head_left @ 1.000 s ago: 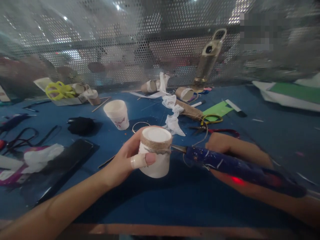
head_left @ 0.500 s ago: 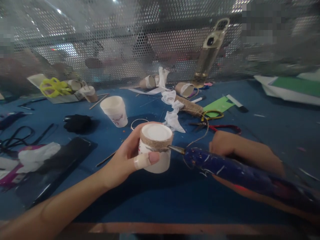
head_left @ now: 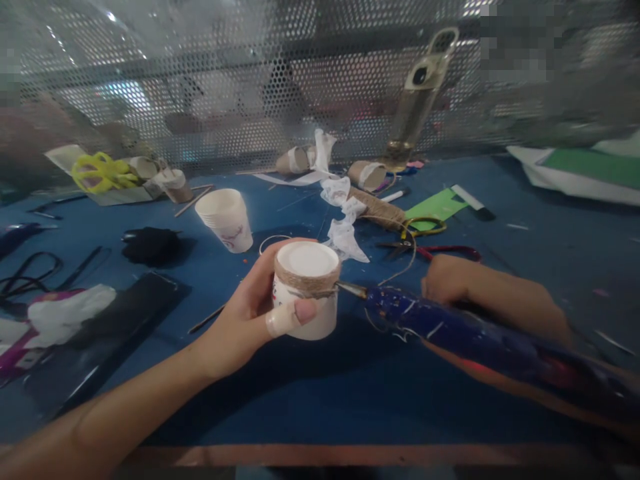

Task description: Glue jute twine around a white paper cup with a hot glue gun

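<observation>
My left hand [head_left: 260, 310] is closed around an upturned white paper cup [head_left: 320, 320], its thumb wrapped with a pale bandage and pressed to the front. A band of brown twine [head_left: 310, 281] circles the cup near its upper, closed end. In my right hand [head_left: 490, 293] is a dark blue glue gun [head_left: 450, 327] whose metal nozzle meets or nearly meets the twine on the cup's right side. The fingers behind the gun are mostly hidden. A loose strand of twine [head_left: 407, 263] curves from the cup area toward a twine roll [head_left: 383, 210].
A stack of paper cups [head_left: 225, 220] stands left of centre. Behind my right hand lie scissors [head_left: 425, 227], green paper [head_left: 433, 210] and white lace [head_left: 347, 237]. A clear bottle [head_left: 417, 100] stands by the perforated metal screen [head_left: 240, 100]. Black pouch [head_left: 150, 247] at left.
The view has shifted slightly. The cup and my left hand sit a little further left and higher in the picture; the glue gun nozzle stays at the twine band.
</observation>
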A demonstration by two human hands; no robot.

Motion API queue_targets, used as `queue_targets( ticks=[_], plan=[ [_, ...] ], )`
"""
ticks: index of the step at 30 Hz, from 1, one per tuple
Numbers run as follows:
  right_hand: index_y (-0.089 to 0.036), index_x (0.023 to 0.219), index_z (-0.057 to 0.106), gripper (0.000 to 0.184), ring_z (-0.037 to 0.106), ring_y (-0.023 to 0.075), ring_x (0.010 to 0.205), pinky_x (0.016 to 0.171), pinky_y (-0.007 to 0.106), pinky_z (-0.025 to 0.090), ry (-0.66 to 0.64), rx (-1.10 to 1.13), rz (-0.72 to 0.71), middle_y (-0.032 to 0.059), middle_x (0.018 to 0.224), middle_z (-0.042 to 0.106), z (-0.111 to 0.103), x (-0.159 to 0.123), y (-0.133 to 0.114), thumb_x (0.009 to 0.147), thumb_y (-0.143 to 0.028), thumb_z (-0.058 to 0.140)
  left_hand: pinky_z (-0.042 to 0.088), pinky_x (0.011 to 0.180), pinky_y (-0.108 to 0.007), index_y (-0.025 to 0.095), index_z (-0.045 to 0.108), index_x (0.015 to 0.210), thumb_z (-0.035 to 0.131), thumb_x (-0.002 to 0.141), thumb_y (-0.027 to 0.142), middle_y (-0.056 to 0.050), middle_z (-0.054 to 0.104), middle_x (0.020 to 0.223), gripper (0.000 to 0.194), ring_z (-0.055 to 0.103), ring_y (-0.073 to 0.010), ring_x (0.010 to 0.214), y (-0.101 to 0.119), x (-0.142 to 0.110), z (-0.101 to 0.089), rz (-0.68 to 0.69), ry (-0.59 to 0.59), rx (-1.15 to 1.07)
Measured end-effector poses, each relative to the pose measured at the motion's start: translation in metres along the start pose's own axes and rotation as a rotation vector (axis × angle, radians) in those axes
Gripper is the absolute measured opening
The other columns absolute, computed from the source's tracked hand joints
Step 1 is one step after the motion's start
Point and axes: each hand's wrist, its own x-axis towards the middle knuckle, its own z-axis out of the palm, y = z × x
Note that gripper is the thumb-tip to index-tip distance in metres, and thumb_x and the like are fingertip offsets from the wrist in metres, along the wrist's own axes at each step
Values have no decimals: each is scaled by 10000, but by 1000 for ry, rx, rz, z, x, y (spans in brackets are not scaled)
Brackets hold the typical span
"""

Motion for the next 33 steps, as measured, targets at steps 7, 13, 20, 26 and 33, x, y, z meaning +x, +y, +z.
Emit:
queue_targets(
  ticks=[7,13,20,26,33],
  plan=[
    [-289,830,462,281,573,118,674,634,290,407,-49,-23,-10,-51,789,538,-2,-3,1,999,-67,497,527,1022,-328,411,656,1344,847,902,349,8,694,1274,485,653,-207,1166,9,0,9,-55,57,33],
    [-294,843,442,249,549,125,672,636,300,403,-38,-29,-14,-55,800,506,1,-6,2,958,-73,460,520,1062,-343,400,620,1370,873,882,352,3,662,1334,552,646,-220,1224,9,0,11,-74,99,98],
    [-290,835,430,224,549,128,678,630,314,386,-12,-87,-16,-59,805,517,3,-8,4,911,-92,505,501,1107,-406,325,601,1393,863,879,415,-56,633,1386,585,631,-274,1274,10,0,9,-75,102,127],
    [-288,825,453,222,558,117,621,589,295,400,-71,-53,-6,-65,761,543,-4,-4,8,927,-170,611,537,1060,-352,353,628,1406,832,904,411,-36,649,1344,545,645,-256,1243,7,-1,6,-12,76,113],
    [-287,823,448,220,551,112,638,603,285,393,-77,-91,11,-65,762,543,-4,-3,4,983,-174,549,551,1050,-351,357,608,1429,821,916,401,-34,688,1348,558,658,-259,1248,7,0,7,-53,55,51]
  ],
)
